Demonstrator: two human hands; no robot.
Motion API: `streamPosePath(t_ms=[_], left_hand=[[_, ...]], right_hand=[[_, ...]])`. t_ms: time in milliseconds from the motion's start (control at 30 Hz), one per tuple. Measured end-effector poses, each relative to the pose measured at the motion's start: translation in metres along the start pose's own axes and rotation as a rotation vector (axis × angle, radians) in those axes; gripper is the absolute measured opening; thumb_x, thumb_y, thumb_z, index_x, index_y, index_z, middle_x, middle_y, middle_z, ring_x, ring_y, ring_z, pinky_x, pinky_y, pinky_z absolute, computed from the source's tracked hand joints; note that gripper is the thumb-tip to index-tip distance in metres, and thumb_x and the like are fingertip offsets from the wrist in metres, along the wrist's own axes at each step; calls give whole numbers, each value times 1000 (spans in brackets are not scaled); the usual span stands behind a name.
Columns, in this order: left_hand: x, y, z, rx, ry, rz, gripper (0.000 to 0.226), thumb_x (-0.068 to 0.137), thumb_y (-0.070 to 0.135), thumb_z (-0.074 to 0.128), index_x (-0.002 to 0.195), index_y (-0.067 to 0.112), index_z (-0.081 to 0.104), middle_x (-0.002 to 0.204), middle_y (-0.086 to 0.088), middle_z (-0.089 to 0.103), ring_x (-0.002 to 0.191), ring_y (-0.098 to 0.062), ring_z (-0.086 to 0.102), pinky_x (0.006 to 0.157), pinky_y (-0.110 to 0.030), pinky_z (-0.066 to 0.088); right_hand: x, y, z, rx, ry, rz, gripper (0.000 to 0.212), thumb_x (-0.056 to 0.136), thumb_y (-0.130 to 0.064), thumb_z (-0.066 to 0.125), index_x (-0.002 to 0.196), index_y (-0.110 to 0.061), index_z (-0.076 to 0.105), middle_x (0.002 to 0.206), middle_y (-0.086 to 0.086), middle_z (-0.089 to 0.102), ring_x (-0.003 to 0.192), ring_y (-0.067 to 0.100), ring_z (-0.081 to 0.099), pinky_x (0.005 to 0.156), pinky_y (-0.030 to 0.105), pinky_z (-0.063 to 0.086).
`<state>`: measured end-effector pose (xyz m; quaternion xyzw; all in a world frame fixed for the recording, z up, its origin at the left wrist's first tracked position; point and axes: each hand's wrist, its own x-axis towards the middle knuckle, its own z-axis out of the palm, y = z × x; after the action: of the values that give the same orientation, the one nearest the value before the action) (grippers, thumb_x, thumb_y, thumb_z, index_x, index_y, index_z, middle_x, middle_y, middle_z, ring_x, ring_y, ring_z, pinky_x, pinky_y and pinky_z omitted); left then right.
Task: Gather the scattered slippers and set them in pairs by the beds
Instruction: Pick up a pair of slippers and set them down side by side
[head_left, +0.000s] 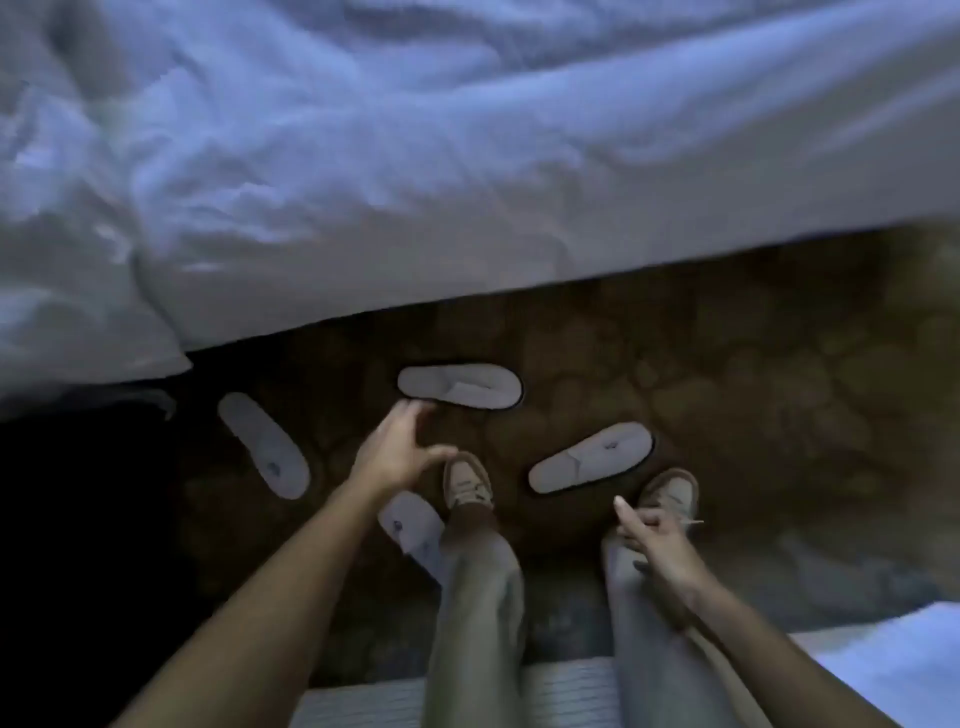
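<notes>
Dim room, view blurred. Nearest to me, both legs in pale trousers run down to tan sneakers planted on the dark patterned carpet (753, 374); a strip of a second bed's edge (571, 686) shows at the bottom, beside my legs. My right hand (657, 540) sits low by my right knee, above the right sneaker (670, 493), fingers loosely curled with the index finger extended; it has nothing in it. My left hand (400, 452) is stretched forward, fingers spread wide and thumb apart, empty, fingertips just short of the heel end of the far slipper; whether they touch it I cannot tell. Four white slippers lie unpaired on the carpet. The nearest slipper (410, 525) is partly hidden under my left forearm and left leg, just beside the left sneaker (467, 483). The right slipper (592, 457) lies angled between my two feet, close ahead of the right sneaker. The left slipper (265, 447) lies diagonally, well apart from the others, near the dark gap at the bed's corner. The far slipper (460, 387) lies crosswise, closest to the bed. Beyond it, the rumpled white duvet (467, 156) of the bed fills the upper frame, its edge hanging over the carpet.
</notes>
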<state>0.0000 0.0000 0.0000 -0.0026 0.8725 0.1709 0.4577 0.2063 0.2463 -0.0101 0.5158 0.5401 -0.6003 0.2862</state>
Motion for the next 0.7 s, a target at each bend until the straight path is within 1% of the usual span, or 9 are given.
streamPosePath(t_ms=[67, 167, 233, 367, 433, 533, 600, 633, 700], left_hand=[[41, 1, 8, 132, -26, 35, 79, 77, 46, 73, 144, 26, 39, 148, -3, 44, 131, -24, 50, 103, -45, 48], [113, -4, 18, 277, -52, 45, 82, 79, 41, 74, 148, 23, 34, 155, -8, 35, 137, -29, 43, 109, -47, 41], [162, -8, 39, 322, -47, 76, 90, 76, 43, 76, 151, 22, 30, 157, -9, 32, 139, -31, 39, 111, -48, 38], [257, -26, 88, 322, -110, 58, 108, 72, 42, 80, 156, 22, 16, 163, -9, 19, 147, -32, 26, 118, -47, 29], [292, -36, 112, 350, -108, 72, 107, 73, 40, 80, 156, 19, 16, 162, -11, 21, 147, -34, 26, 117, -47, 29], [325, -58, 143, 466, -31, 122, 105, 72, 41, 80, 154, 15, 21, 162, -10, 20, 145, -36, 29, 114, -50, 34], [325, -77, 160, 512, 80, 190, 103, 70, 41, 81, 153, 14, 26, 160, -8, 21, 142, -34, 34, 109, -50, 41], [322, -85, 169, 520, 153, 221, 100, 70, 41, 81, 151, 13, 30, 158, -8, 26, 140, -33, 37, 106, -49, 43], [312, -93, 179, 524, 288, 216, 93, 69, 44, 81, 145, 12, 39, 152, -11, 35, 135, -34, 41, 103, -50, 43]], right_hand=[[26, 33, 13, 61, -28, -15, 62, 57, -76, 70, 54, -21, 43, 61, 7, 34, 58, 22, 36, 56, 27, 32], [62, 79, 40, 120, -36, 71, 91, 48, -85, 63, 62, 4, 61, 65, 18, 55, 65, 28, 53, 65, 35, 42], [77, 101, 52, 174, -19, 89, 98, 41, -90, 61, 65, 5, 65, 62, 14, 64, 61, 23, 61, 63, 32, 48], [120, 152, 63, 341, 69, 181, 40, 81, -48, 64, 73, -9, 57, 67, 9, 62, 64, 18, 61, 60, 26, 48], [141, 183, 61, 417, 125, 256, 33, 85, -42, 64, 83, -10, 55, 72, 10, 60, 64, 18, 58, 52, 21, 47], [170, 223, 66, 428, 190, 331, 93, 30, -84, 72, 88, -13, 56, 77, 11, 63, 71, 24, 62, 55, 26, 50], [184, 237, 67, 454, 256, 335, 106, 10, -89, 67, 83, -14, 57, 78, 12, 64, 73, 27, 62, 63, 32, 48], [189, 236, 71, 473, 257, 336, 97, 21, -88, 69, 81, -13, 57, 80, 14, 65, 73, 27, 62, 65, 33, 48], [197, 227, 79, 525, 260, 299, 53, 72, -63, 67, 79, -11, 57, 87, 21, 63, 77, 29, 61, 66, 32, 48]])
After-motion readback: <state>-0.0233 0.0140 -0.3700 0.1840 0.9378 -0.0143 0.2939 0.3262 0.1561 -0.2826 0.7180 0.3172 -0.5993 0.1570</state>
